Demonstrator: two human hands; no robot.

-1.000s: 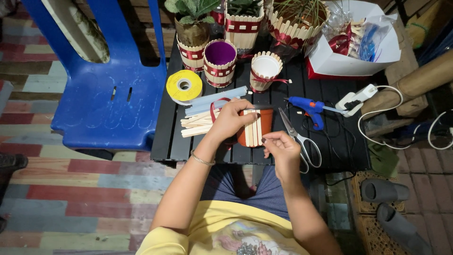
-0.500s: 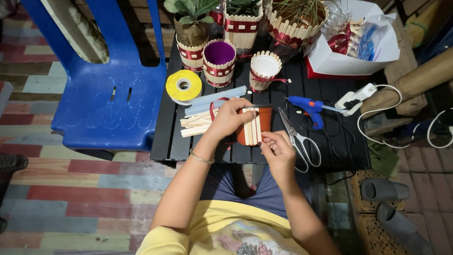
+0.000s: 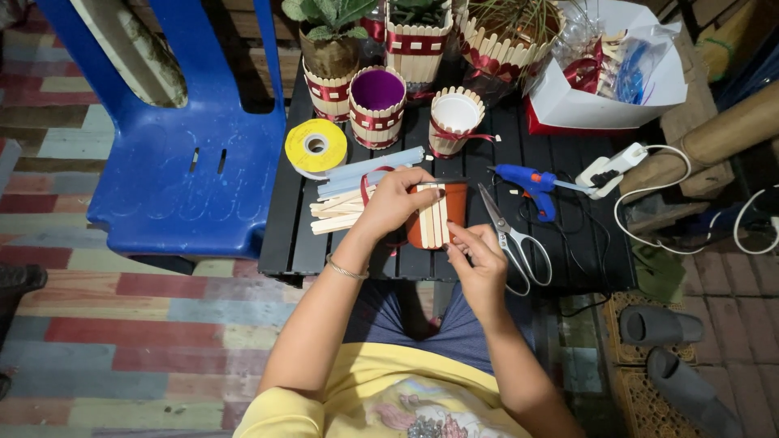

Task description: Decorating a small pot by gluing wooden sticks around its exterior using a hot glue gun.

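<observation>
My left hand (image 3: 395, 203) grips a small terracotta-coloured pot (image 3: 451, 212) lying on its side on the black slatted table (image 3: 284, 235). Several pale wooden sticks (image 3: 432, 216) are stuck side by side on the pot's wall. My right hand (image 3: 479, 255) has its fingertips on the lower ends of those sticks. A loose pile of wooden sticks (image 3: 337, 212) lies just left of my left hand, under pale blue strips (image 3: 369, 170).
Scissors (image 3: 510, 238) and a blue glue gun (image 3: 529, 182) lie right of the pot, with a white power strip (image 3: 610, 169). A yellow ribbon roll (image 3: 315, 147), stick-covered pots (image 3: 376, 107) and a white box (image 3: 604, 77) stand behind. A blue plastic chair (image 3: 182, 154) is at left.
My right hand has moved up from beside the scissors to the lower ends of the sticks on the pot. My left hand has kept its grip.
</observation>
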